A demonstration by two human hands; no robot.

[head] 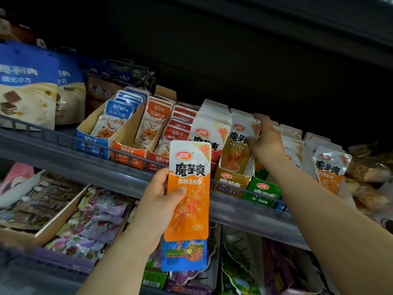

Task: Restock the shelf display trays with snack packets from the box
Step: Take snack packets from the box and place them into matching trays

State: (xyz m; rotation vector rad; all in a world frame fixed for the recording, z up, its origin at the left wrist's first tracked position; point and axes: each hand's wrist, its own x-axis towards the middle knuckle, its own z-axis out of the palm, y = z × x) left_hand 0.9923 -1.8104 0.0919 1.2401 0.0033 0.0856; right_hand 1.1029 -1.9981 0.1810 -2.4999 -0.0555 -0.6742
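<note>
A dark grey metal shelf with a low wire rail (63, 143) runs across the middle of the frame under a black, unlit upper recess. Along it stand cardboard display trays (127, 141) of snack packets. The left hand (158, 201), at lower centre, grips a long orange-and-white snack packet (188, 188) upright, with a blue packet (184, 255) behind it. The right hand (264, 139), right of centre, presses its fingers against white packets in the yellow-brown tray (230, 182). A lower shelf (63, 211) holds purple pouches.
</note>
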